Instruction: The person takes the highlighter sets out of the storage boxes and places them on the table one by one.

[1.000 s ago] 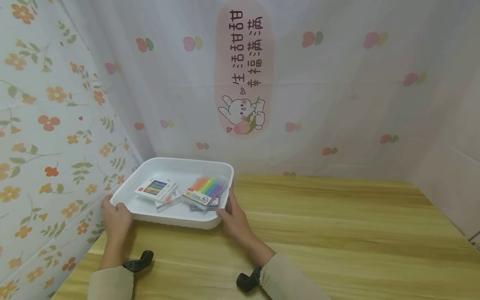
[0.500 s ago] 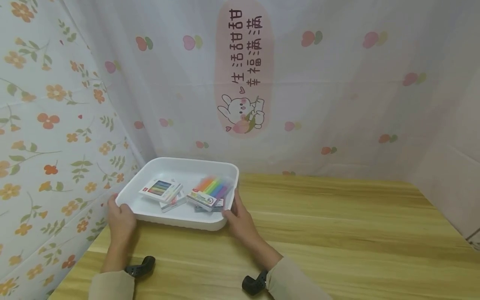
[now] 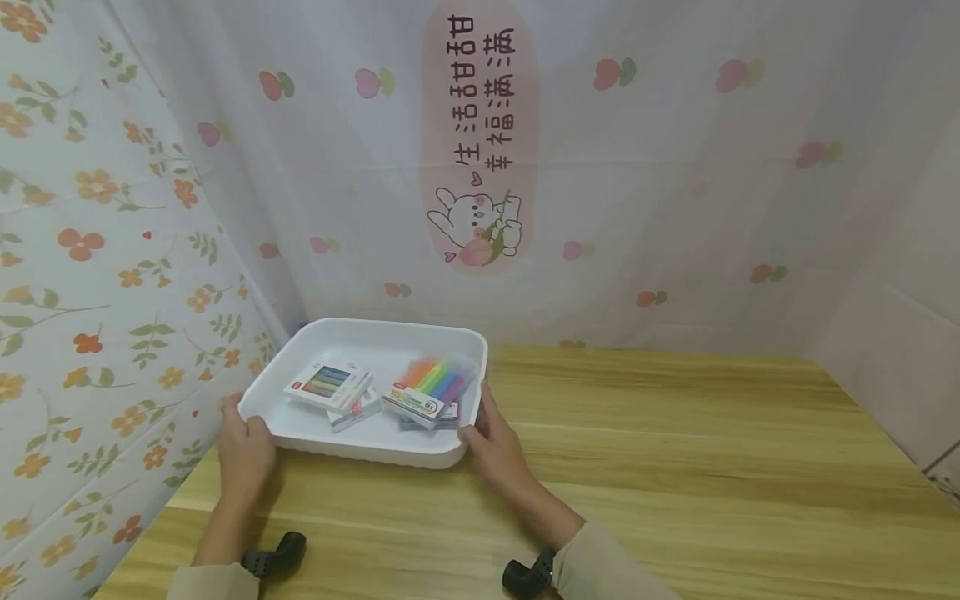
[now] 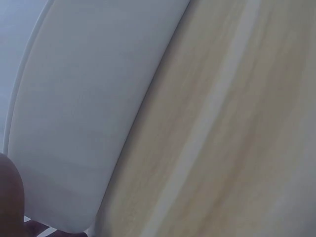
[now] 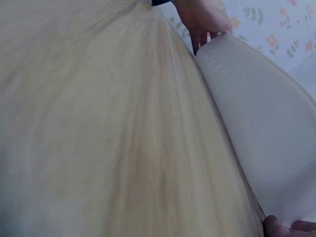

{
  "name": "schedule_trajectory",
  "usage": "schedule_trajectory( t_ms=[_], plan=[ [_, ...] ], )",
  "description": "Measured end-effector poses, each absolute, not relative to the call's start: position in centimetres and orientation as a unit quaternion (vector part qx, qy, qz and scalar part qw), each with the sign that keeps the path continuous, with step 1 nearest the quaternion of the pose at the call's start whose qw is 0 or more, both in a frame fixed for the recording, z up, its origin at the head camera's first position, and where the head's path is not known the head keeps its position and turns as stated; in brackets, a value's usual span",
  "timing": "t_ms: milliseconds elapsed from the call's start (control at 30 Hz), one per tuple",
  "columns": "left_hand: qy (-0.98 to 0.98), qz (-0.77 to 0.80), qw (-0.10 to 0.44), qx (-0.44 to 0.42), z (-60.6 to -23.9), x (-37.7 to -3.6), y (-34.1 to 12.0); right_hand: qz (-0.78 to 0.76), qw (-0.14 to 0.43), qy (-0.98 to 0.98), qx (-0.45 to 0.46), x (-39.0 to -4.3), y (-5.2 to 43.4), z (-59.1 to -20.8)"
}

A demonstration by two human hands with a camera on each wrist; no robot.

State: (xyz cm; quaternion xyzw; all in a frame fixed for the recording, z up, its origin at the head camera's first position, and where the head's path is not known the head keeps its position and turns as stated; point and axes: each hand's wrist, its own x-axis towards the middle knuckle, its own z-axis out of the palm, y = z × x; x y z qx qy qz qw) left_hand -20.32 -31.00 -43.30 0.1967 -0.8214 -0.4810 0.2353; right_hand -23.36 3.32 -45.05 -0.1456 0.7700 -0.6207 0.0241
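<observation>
Both my hands are on the white tray (image 3: 372,335), 1 at each near corner. Left hand (image 3: 243,448) grips the near-left corner, fingers curled round the rim; right hand (image 3: 497,442) grips the near-right corner, thumb up along the side wall. Tray sits at the far-left of the wooden table (image 3: 675,467), near the floral curtain (image 3: 90,275) and the back curtain with the rabbit print (image 3: 476,221).

Tray long axis runs left-right across my view, slightly skewed — right end a bit farther from me. Can't tell if it's flat on the table or lifted.

Inside: 1 flat box with colour stripes (image 3: 328,385) on the left, a pack of coloured markers (image 3: 431,387) on the right, its long axis pointing away and to the right. Smaller boxes lie under both, partly hidden.

Head view shows the contents and both grips. Left wrist view shows only the tray's outer wall (image 4: 84,123) over wood grain, a bit of my hand at the bottom-left edge. Right wrist view shows the tray's underside (image 5: 266,123), my fingertips (image 5: 284,228) at the bottom and my other hand at the far corner — no contents in either
</observation>
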Motion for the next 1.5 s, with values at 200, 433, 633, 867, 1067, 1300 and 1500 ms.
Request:
schedule_trajectory(
  t_ms=[200,433,633,867,1067,1300,1500],
  plan=[
    [-0.830,-0.474,0.224,0.192,-43.6,-20.0,-30.2,-0.612,0.017,0.779,-0.137,-23.2,4.3,-45.1],
    [-0.837,-0.465,0.223,0.181,-43.8,-19.8,-29.4,-0.613,0.012,0.780,-0.129,-22.6,5.4,-44.9],
    [-0.835,-0.468,0.228,0.177,-44.0,-19.6,-28.5,-0.605,0.007,0.787,-0.122,-22.3,6.5,-45.0],
    [-0.826,-0.494,0.212,0.169,-44.4,-19.3,-27.3,-0.598,0.004,0.795,-0.103,-22.0,7.8,-45.0],
    [-0.818,-0.511,0.217,0.154,-44.6,-19.1,-26.3,-0.592,0.002,0.800,-0.099,-21.7,9.0,-45.0],
    [-0.817,-0.520,0.208,0.139,-44.6,-18.8,-24.9,-0.593,0.008,0.801,-0.087,-21.4,10.7,-44.9],
    [-0.826,-0.509,0.204,0.132,-44.6,-18.4,-24.6,-0.598,0.013,0.796,-0.089,-21.0,11.9,-44.8]
  ],
)
